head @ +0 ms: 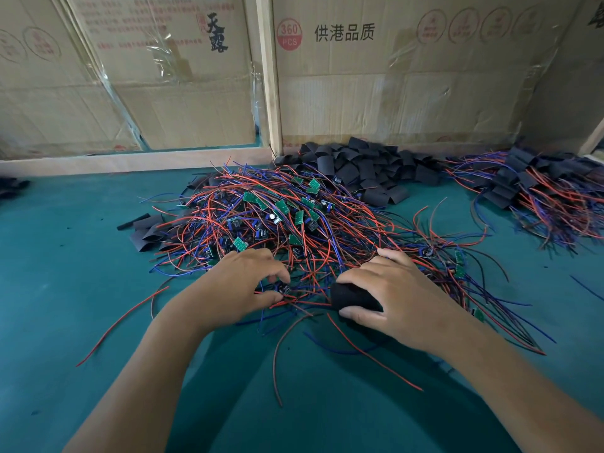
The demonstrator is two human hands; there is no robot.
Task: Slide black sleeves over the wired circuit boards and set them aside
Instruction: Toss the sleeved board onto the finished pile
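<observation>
Right hand (pixel 398 299) pinches black sleeve (pixel 354 297); left hand (pixel 242 286) pinches circuit board (pixel 283 287)

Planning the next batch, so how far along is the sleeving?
Done: a sleeved bundle lies at far right. In hand: the right hand holds a black sleeve while the left hand pinches a wired board. Left: the big pile of bare boards and loose sleeves.

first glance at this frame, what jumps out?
The big tangle of red and blue wires with small green circuit boards, heaped mid-table on the teal table cover. Behind it, against the cardboard boxes, lies a heap of loose black sleeves; sleeved ones pile up far right. Up front, the left hand pinches a board while the right hand grips a black sleeve.
</observation>
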